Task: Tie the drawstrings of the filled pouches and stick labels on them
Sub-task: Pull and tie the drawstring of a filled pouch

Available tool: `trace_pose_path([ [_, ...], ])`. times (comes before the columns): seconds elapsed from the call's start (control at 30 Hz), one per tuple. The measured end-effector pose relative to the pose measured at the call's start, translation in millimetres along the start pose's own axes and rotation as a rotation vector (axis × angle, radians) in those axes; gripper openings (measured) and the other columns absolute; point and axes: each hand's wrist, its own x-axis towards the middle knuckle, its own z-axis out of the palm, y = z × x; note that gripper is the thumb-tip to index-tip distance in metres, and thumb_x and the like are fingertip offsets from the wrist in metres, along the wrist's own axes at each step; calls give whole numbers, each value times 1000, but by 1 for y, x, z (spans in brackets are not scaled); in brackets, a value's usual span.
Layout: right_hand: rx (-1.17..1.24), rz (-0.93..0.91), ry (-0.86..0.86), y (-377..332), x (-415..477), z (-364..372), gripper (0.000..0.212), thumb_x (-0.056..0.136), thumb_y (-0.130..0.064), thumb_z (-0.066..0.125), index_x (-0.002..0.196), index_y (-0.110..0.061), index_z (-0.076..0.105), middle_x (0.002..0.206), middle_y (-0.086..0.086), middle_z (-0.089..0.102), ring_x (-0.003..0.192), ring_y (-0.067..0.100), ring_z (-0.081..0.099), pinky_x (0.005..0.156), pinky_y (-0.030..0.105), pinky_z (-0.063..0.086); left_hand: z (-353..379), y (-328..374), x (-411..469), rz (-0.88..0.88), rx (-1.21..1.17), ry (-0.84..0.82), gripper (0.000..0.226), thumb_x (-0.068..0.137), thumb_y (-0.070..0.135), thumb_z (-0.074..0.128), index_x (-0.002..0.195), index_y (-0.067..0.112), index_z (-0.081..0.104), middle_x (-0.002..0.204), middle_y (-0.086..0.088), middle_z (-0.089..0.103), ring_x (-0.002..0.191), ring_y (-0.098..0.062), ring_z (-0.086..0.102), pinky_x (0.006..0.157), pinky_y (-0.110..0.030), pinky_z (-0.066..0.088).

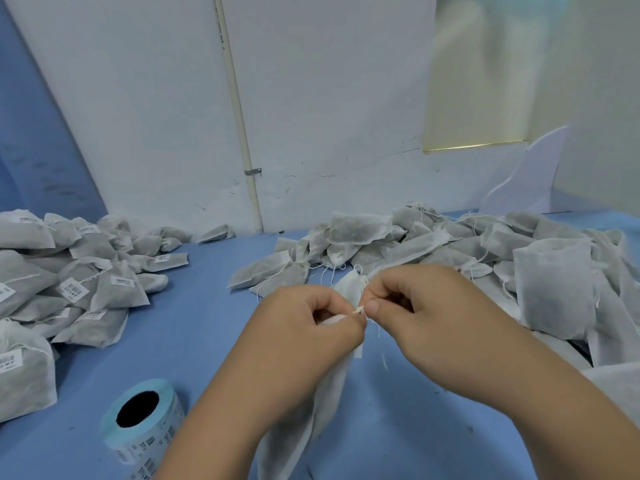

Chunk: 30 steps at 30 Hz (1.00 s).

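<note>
Two hands, left hand [311,327], right hand [419,306], seemingly pinching pouch [325,403] drawstring [360,309]

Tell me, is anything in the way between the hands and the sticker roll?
Nothing visible. The left hand and right hand pinch the drawstring of the pouch. The label roll lies on the blue table to their left, with only bare table between.

Blue table [194,323]: pouches [550,289], label roll [157,441]

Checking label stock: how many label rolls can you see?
1. The label roll lies on the blue table, left of the left forearm; others may sit out of frame.
</note>
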Motion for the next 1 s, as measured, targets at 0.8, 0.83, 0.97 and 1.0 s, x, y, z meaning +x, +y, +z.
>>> trace_pose_path([
  [0.8,647,171,-226,20,12,-3,21,83,-23,69,61,-22,72,52,-7,44,50,8,39,45,17,33,0,6,-6,209,155,210,19,79,28,77,66,42,74,60,30,62,63,11,57,57,-2,37],
  [0.83,641,165,-222,21,12,-3,22,83,-23,70,61,-22,72,53,-6,45,50,7,39,45,17,33,0,6,-6,186,133,196,19,78,28,77,65,41,73,54,27,59,56,9,54,54,-3,36],
  [0.97,604,151,-204,22,11,-5,19,82,-26,73,64,-20,72,55,-2,43,51,10,37,46,17,32,-4,5,-3,27,-11,65,8,80,34,72,73,38,73,51,18,54,46,2,42,45,-7,31],
  [1.0,593,145,-202,22,10,-6,19,82,-29,74,66,-19,73,55,-1,42,52,11,36,46,18,32,-5,4,-3,-12,-62,22,7,81,35,71,74,35,73,55,15,55,49,0,42,46,-7,31],
])
